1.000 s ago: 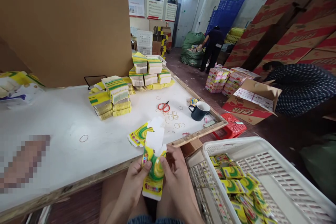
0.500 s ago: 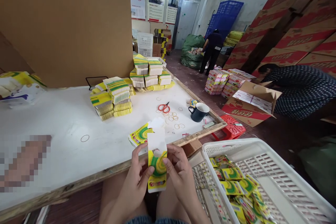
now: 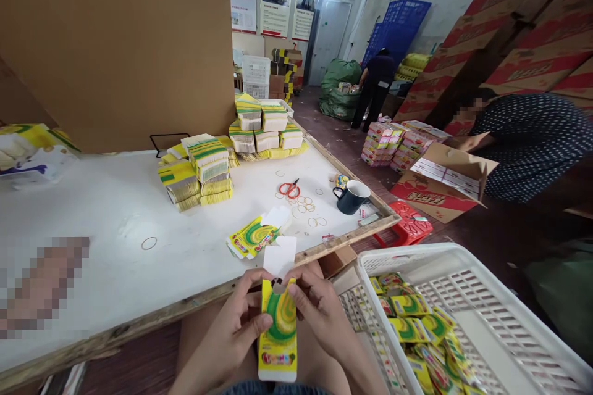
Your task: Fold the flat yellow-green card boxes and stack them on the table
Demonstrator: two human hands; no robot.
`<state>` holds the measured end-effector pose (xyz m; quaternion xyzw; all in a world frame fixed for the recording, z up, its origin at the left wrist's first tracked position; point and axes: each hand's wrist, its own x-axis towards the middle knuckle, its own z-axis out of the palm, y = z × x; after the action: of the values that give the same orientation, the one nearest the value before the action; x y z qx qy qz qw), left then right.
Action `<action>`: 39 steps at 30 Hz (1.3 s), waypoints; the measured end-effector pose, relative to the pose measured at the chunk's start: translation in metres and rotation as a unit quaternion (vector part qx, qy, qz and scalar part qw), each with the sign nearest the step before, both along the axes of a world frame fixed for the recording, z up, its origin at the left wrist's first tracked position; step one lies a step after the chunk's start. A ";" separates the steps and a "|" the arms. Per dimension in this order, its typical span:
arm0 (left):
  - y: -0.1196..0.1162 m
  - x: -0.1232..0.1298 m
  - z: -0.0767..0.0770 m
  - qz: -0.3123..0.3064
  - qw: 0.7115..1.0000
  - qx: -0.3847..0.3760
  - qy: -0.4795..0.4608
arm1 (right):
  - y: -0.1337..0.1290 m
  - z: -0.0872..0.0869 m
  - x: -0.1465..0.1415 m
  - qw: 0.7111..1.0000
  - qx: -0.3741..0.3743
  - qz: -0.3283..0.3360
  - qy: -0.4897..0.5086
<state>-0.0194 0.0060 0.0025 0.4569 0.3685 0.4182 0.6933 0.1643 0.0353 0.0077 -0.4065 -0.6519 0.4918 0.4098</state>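
Over my lap, a small yellow-and-green carton (image 3: pixel 280 321) stands upright between my hands, its white top flap (image 3: pixel 280 256) raised. My left hand (image 3: pixel 238 321) grips its left edge, thumb against the front. My right hand (image 3: pixel 317 305) pinches the upper right edge near the opening. Just beyond, on the table, lie a few flat cartons (image 3: pixel 252 236) of the same print. To my right a white plastic crate (image 3: pixel 467 253) holds several yellow cartons (image 3: pixel 428 327).
Bundled stacks of flat cartons (image 3: pixel 208 166) stand on the white table (image 3: pixel 111 210). Red scissors (image 3: pixel 290 188), rubber bands (image 3: pixel 303 205) and a dark mug (image 3: pixel 352 199) lie near its right side. Beyond are a red stool (image 3: pixel 410 225), an open cardboard box (image 3: pixel 428 194) and two people (image 3: pixel 537 142).
The carton has come lower and nearer to me, and its top now gapes open. My right fingers have shifted to its upper edge. The person at the right has raised their head.
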 end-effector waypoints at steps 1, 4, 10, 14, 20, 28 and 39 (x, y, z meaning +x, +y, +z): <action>0.000 0.000 -0.001 -0.001 1.000 -0.003 -0.005 | 0.000 -0.001 -0.001 1.000 0.012 -0.006 -0.009; 0.000 0.001 -0.003 -0.008 1.000 -0.014 -0.004 | 0.000 -0.007 -0.004 0.997 0.042 -0.059 -0.001; 0.003 0.004 -0.005 0.014 1.000 0.014 0.023 | 0.001 -0.013 0.003 0.989 0.111 -0.092 0.000; 0.005 0.007 -0.010 0.034 0.997 0.034 0.064 | 0.003 -0.004 0.006 0.996 0.052 -0.053 -0.042; 0.003 0.006 -0.009 0.015 0.993 0.058 0.102 | 0.001 -0.008 -0.005 0.993 -0.015 -0.077 -0.089; 0.005 0.005 -0.004 0.035 0.999 0.004 0.030 | 0.002 -0.013 -0.011 0.992 -0.041 -0.085 -0.080; 0.054 0.018 -0.006 0.103 0.880 0.208 0.414 | 0.002 -0.007 0.040 0.923 0.161 -0.300 -0.179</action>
<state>-0.0013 0.0601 -0.0040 0.6817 0.5713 0.3266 0.3196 0.2046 0.0375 0.0004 -0.5930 -0.6320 0.1531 0.4748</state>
